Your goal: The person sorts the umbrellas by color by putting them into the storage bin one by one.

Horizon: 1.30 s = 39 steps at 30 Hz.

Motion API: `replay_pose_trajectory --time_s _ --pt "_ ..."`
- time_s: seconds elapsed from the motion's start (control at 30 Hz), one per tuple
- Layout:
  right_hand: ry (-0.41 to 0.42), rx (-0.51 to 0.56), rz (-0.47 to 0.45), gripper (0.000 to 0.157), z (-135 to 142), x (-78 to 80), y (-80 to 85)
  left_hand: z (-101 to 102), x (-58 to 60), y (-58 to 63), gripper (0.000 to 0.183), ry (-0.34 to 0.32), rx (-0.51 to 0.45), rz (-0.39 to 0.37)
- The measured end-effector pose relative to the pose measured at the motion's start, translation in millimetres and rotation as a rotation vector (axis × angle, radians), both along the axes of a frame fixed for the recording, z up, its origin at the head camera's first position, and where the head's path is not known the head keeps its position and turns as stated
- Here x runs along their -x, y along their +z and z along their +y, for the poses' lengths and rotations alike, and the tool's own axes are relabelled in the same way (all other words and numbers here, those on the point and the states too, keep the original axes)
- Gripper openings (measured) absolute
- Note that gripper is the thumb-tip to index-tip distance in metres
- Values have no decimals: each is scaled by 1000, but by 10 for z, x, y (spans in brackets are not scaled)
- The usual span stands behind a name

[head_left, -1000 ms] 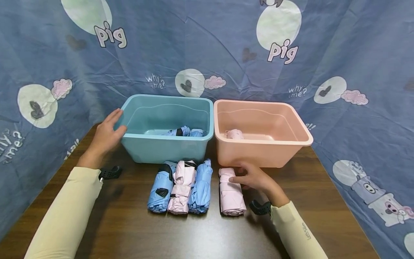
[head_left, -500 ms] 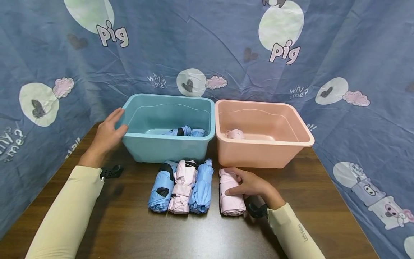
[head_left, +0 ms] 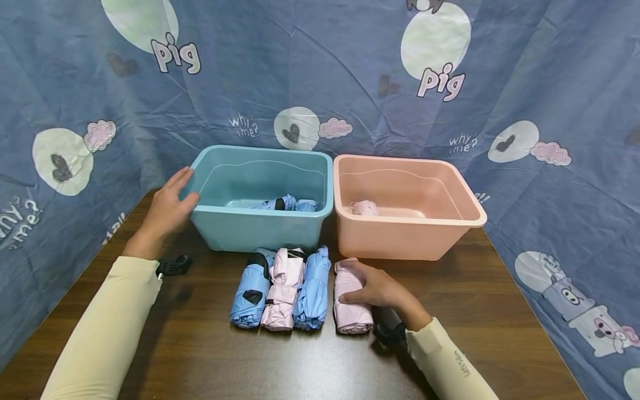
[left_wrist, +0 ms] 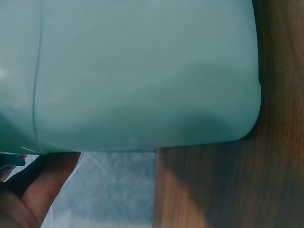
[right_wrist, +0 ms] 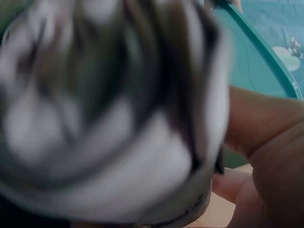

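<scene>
My right hand [head_left: 377, 289] grips a rolled pink folding umbrella [head_left: 354, 316], thumb across its top and fingers at its far end. In the right wrist view the umbrella's gathered end [right_wrist: 109, 118] looms blurred and close, with fingers [right_wrist: 270, 128] around its side. At the left, my left hand [head_left: 170, 208] rests with loosely straight fingers at the corner of a teal bin [head_left: 255, 228]. Left of the gripped umbrella lie a blue umbrella [head_left: 311, 294], a pink umbrella [head_left: 281, 300] and another blue umbrella [head_left: 250, 294], side by side.
Beside the teal bin stands a peach bin [head_left: 400, 239], holding a pink umbrella [head_left: 365, 208]. Blue umbrellas [head_left: 306, 206] lie inside the teal one. Both bins stand on a brown wooden table [head_left: 225, 361], in front of a blue printed cloth [head_left: 340, 66].
My right hand has come down over the right-hand pink umbrella, closed around it and shifted it slightly left. My left hand stays at the teal bin's corner.
</scene>
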State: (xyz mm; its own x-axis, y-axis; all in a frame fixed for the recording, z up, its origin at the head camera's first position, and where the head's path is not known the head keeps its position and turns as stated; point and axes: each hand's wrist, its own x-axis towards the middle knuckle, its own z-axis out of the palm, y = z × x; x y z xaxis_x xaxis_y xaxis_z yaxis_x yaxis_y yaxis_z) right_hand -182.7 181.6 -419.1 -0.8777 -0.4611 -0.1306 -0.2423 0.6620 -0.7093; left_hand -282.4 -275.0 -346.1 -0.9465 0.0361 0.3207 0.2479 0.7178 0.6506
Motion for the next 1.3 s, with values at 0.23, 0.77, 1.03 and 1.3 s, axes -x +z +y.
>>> replay_pose_trajectory --time_s 0.23,0.77,1.03,1.3 --pt "18 94 -25 70 17 22 5 16 -18 24 61 3 5 9" --pt "58 238 -41 67 90 73 43 12 -18 22 61 7 12 -3" --pt "53 309 -43 67 170 45 231 23 -13 32 61 6 3 -17" --pt "42 392 -117 68 200 -65 470 27 -25 40 61 8 0 -5"
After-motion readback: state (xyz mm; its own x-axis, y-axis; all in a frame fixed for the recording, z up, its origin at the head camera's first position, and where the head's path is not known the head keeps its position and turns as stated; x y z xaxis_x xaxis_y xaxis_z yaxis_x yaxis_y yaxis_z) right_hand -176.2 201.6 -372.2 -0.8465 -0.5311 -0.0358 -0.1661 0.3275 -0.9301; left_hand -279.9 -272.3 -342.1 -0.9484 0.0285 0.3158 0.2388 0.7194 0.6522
